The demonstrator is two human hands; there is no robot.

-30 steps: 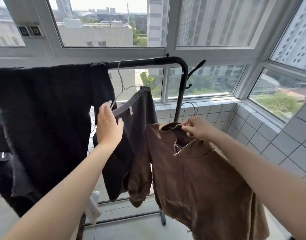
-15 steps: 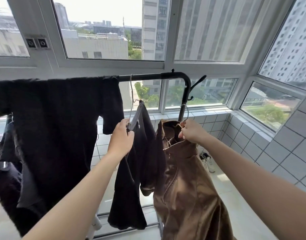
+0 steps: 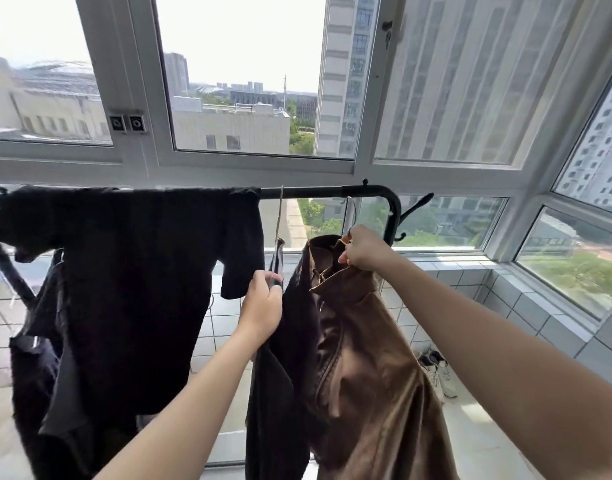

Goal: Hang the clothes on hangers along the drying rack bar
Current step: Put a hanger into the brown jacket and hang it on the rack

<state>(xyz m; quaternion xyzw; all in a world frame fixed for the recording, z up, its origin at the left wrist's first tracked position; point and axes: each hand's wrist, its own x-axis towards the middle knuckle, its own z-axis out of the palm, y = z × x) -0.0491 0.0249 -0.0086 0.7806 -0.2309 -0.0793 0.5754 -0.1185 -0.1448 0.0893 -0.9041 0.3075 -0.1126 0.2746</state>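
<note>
Right hand (image 3: 365,252) has raised the grasped brown collared shirt (image 3: 366,358) to the black metal bar (image 3: 315,192). Left hand (image 3: 263,304) still grasps the black garment (image 3: 280,393).

Bare arms, bare hands
Uncovered to the near edge: left hand (image 3: 261,308), right hand (image 3: 365,252), both forearms (image 3: 180,403).

Brown shirt (image 3: 366,375) held just under black rack bar (image 3: 315,192), dark garment (image 3: 280,410) hanging beside it

No readable text or labels
</note>
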